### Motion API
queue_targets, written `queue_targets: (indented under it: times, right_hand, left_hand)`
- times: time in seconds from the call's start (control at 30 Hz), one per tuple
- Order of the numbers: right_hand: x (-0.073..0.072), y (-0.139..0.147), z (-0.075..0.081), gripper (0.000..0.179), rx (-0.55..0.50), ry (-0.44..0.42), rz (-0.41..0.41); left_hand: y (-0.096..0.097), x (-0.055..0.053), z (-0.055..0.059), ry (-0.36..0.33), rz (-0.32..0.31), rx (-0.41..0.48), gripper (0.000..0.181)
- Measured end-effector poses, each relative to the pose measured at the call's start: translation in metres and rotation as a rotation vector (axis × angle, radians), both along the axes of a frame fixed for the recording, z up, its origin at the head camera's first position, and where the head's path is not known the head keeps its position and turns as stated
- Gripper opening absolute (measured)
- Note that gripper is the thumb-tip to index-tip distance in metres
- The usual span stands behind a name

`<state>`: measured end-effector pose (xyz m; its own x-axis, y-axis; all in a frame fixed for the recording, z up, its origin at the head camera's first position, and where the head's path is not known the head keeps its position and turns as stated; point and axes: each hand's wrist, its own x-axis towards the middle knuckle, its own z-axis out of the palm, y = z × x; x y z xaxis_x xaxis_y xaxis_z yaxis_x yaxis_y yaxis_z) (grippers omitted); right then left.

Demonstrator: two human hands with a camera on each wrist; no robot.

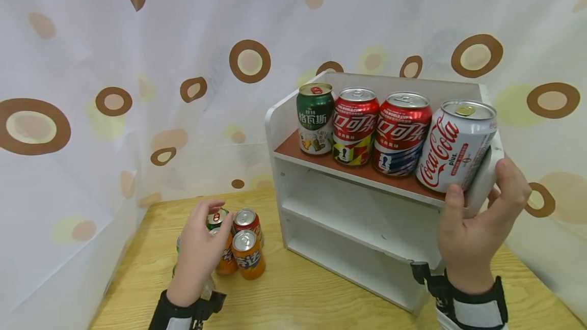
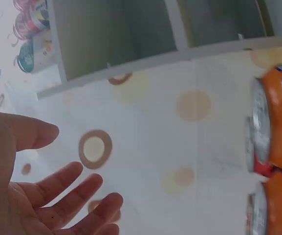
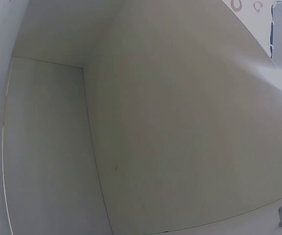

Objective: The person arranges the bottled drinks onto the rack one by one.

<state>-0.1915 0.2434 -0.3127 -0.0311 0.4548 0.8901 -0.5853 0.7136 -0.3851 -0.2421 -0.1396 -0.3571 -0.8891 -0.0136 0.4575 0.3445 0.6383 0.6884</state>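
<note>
Pinching the white can (image 1: pixel 451 149), seemingly for steadiness, the right hand (image 1: pixel 481 230) sits at four o'clock, the loose, empty left hand (image 1: pixel 199 248) at seven.

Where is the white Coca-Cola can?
In the head view, the white can is rightmost on the shelf unit's top tier, beside a red can, near the right hand.

White Coca-Cola plus can (image 1: pixel 451 154): red script, silver lid, yellow tab; stands lid up at right end of brown top shelf (image 1: pixel 290 146), by the front edge, just beside a red can (image 1: pixel 402 134); slight lean possible, can't confirm; lower left, orange can (image 1: pixel 249 259) upright on desk (image 1: pixel 293 292), silver lid up; second orange can (image 1: pixel 227 263) beside it, partly hidden
</note>
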Motion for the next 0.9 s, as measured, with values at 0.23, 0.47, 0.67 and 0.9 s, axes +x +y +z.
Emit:
queue_targets:
  times: [0.23,0.47,0.67,0.9]
  right_hand:
    - [0.0,-0.005,0.0,0.052,-0.034,0.033,0.022]
    - [0.0,-0.008,0.002,0.056,-0.045,0.057,0.037]
    - [0.0,-0.009,0.003,0.052,-0.06,0.067,0.038]
    - [0.0,-0.009,0.003,0.05,-0.052,0.058,0.043]
  left_hand:
    - [-0.027,0.006,-0.025,-0.105,0.09,-0.009,0.044]
    - [-0.045,0.014,-0.047,-0.154,0.196,-0.015,0.057]
    - [-0.055,0.022,-0.062,-0.299,0.258,-0.067,0.074]
    - [-0.059,0.025,-0.079,-0.392,0.298,-0.085,0.09]
